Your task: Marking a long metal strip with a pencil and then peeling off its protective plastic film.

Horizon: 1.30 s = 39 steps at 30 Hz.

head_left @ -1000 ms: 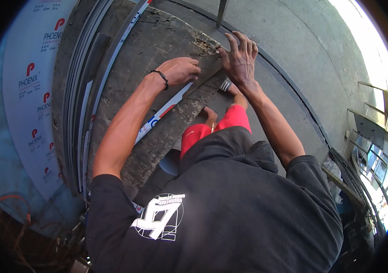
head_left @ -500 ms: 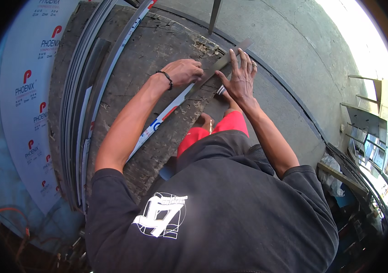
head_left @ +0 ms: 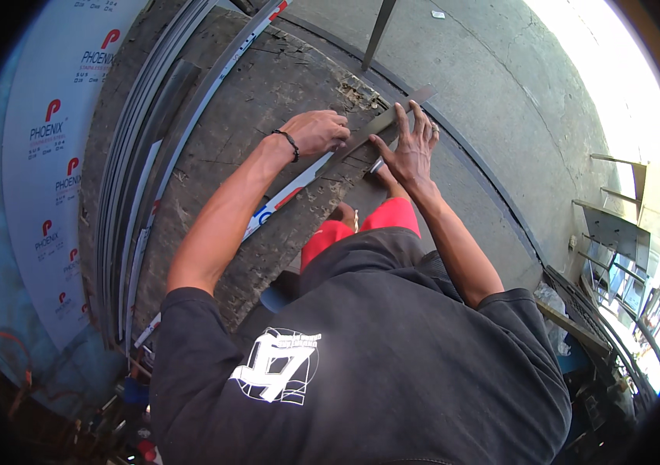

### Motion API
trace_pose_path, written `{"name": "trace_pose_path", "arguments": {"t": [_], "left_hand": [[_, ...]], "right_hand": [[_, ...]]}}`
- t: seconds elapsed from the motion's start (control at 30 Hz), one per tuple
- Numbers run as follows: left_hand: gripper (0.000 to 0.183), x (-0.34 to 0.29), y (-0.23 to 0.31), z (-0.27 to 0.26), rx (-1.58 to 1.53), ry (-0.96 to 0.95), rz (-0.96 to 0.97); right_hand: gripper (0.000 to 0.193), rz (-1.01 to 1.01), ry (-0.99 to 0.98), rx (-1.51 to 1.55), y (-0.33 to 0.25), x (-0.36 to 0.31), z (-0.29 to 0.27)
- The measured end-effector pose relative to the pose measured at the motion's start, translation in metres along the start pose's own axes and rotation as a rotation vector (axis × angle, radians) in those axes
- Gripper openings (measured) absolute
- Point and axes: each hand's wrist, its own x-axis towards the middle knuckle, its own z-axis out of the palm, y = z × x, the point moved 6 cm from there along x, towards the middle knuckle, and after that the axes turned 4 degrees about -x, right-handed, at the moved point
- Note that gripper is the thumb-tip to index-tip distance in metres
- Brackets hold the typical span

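A long, narrow metal strip (head_left: 372, 133) lies slantwise across a worn dark wooden tabletop (head_left: 225, 136). Its far end is bare grey, and white film with blue and red print (head_left: 290, 192) covers its nearer part. My left hand (head_left: 314, 132), a dark cord bracelet at its wrist, is curled beside the strip's left edge. Its fingertips are pressed together, and whatever they pinch is hidden. On the strip's far part rest the fingertips of my right hand (head_left: 414, 151), its fingers stretched and spread, thumb apart. My left forearm covers some of the strip's near end.
Several long metal profiles (head_left: 140, 128) lie along the table's left side, next to a printed white sheet (head_left: 39, 194). Beyond the table's far edge stand an upright metal post (head_left: 378, 35) and concrete floor (head_left: 493, 101). Metal frames (head_left: 617, 221) stand at the right.
The whole view has shifted slightly, with the table and strip appearing lower. Both hands keep nearly the same pose at the strip.
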Motion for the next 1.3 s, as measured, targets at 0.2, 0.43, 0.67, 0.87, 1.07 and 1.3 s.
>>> {"name": "trace_pose_path", "arguments": {"t": [0.2,0.43,0.67,0.87,1.07,1.3], "left_hand": [[0.009,-0.004,0.007,0.000,0.008,-0.056,0.035],[0.009,-0.045,0.010,-0.027,-0.070,0.289,-0.175],[0.006,-0.163,0.029,-0.009,-0.342,0.801,-0.551],[0.007,-0.259,0.067,0.049,-0.440,0.970,-0.805],[0.008,-0.310,0.101,0.089,-0.524,1.205,-0.844],[0.009,-0.328,0.118,0.096,-0.592,1.237,-0.872]], "right_hand": [[0.083,0.001,-0.028,0.020,-0.001,0.002,-0.003],[0.049,-0.178,0.034,-0.016,-0.044,0.001,-0.014],[0.020,-0.338,-0.238,0.065,-0.100,-0.006,0.031],[0.019,-0.279,-0.260,-0.027,-0.110,-0.007,0.029],[0.020,-0.254,-0.304,-0.159,-0.118,-0.006,0.036],[0.020,-0.359,-0.272,-0.450,-0.132,-0.017,0.044]]}}
